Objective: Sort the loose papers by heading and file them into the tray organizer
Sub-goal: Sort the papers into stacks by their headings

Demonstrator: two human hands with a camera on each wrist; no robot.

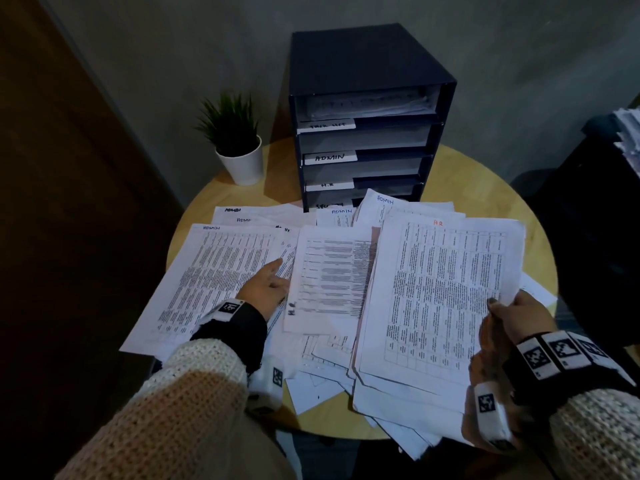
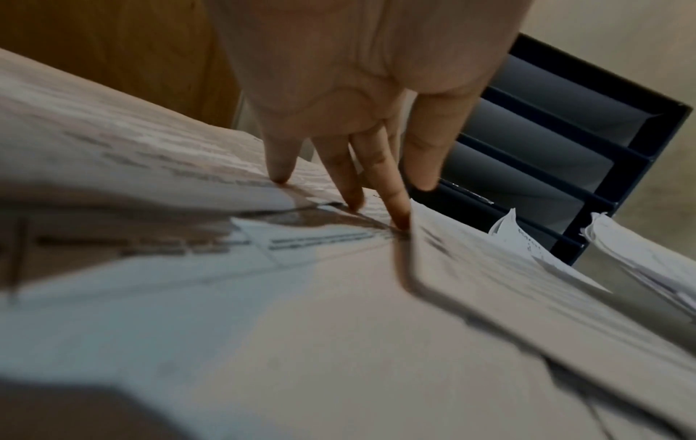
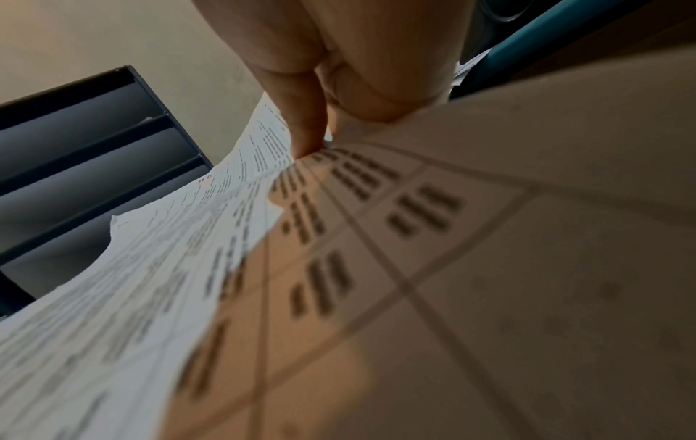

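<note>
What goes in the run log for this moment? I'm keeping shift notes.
stage: sorting | left hand: fingertips pressing ADMIN sheet | right hand: pinching HR sheet | tray organizer: top tray filled

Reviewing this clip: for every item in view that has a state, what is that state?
left hand: fingers straight, pressing the ADMIN sheet
right hand: pinching the H.R sheet by its edge
tray organizer: top tray holds papers, next two trays look empty
loose papers: spread overlapping on the table

Dim, murky head view, corners falling dark and bent; both wrist views smear the near papers (image 2: 339, 342) into blur, perhaps from closeness.
</note>
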